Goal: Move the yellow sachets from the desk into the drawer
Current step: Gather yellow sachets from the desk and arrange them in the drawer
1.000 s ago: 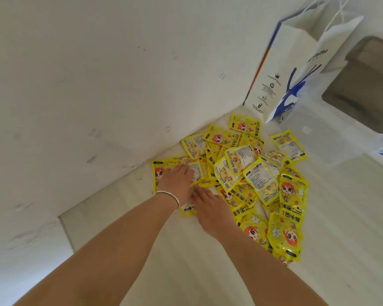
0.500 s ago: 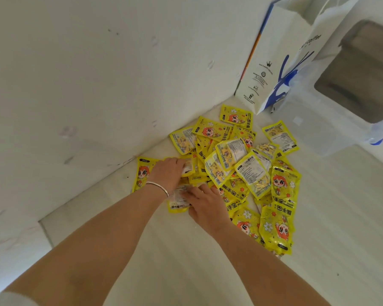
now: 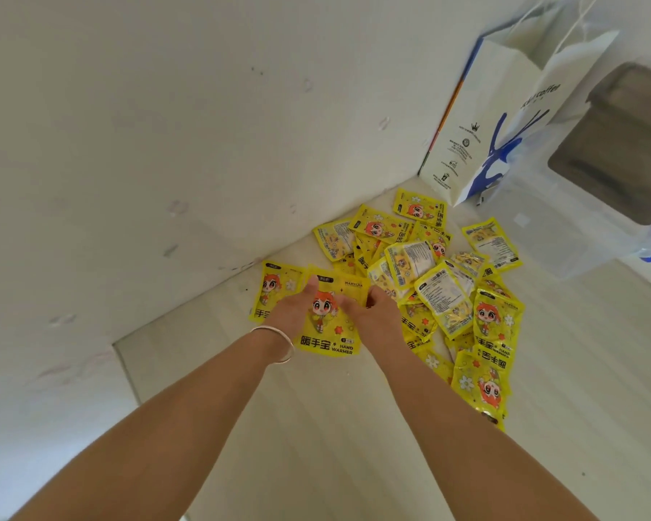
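left hand [image 3: 292,314], right hand [image 3: 373,314], holding sachet [image 3: 329,321]

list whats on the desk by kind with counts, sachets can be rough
yellow sachets: about 25, overlapping, exact count unclear; one of these is the held sachet, gripped by the left hand and right hand
white paper bag: 1
clear plastic bag: 1
total: about 27

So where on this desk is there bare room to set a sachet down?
Bare desk lies near the camera between the forearms, and left of the left hand along the wall. Also right of the sachet pile, below the clear bin. The back corner by the paper bag is crowded.
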